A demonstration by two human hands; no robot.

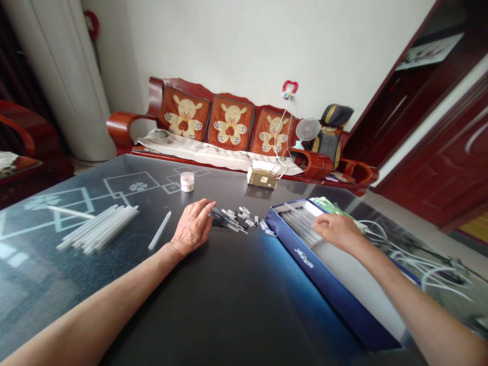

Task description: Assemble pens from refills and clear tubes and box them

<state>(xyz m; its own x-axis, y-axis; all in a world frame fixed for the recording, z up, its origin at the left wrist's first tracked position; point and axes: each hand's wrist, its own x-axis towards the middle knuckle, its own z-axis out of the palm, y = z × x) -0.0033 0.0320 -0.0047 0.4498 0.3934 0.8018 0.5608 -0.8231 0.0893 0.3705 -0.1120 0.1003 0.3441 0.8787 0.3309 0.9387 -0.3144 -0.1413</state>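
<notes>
Two bare hands work over a dark glass-topped table (pixel 236 310), with the materials split into separate lots. The left hand (pixel 192 227) lies palm down, its fingers loosely together and gently curved, their tips at the edge of a small heap of black and white plastic pieces (pixel 232 219), some slim and rod-like, some short and stubby; no pinch shows. The right hand (pixel 335 231) reaches into an open blue cardboard box (pixel 343 300) with a white interior, its fingers close together and curved over a layer of clear plastic tubes (pixel 299 223); whether they grip any tube, I cannot tell. Further left, a loose bundle of frosted, translucent tubes (pixel 97 229) lies side by side on the glass, with one lone tube (pixel 159 230) set apart between the bundle and the left hand. So far, one lot sits boxed, one lies bundled and the small pieces remain heaped and unsorted. A small white lidded jar (pixel 187 181) and a crumpled paper-wrapped packet (pixel 263 175) stand near the far edge, while a tangle of thin white cables (pixel 419 264) curls beyond the box. The smooth glass catches glare, and its printed pale squares run beneath the tubes.
</notes>
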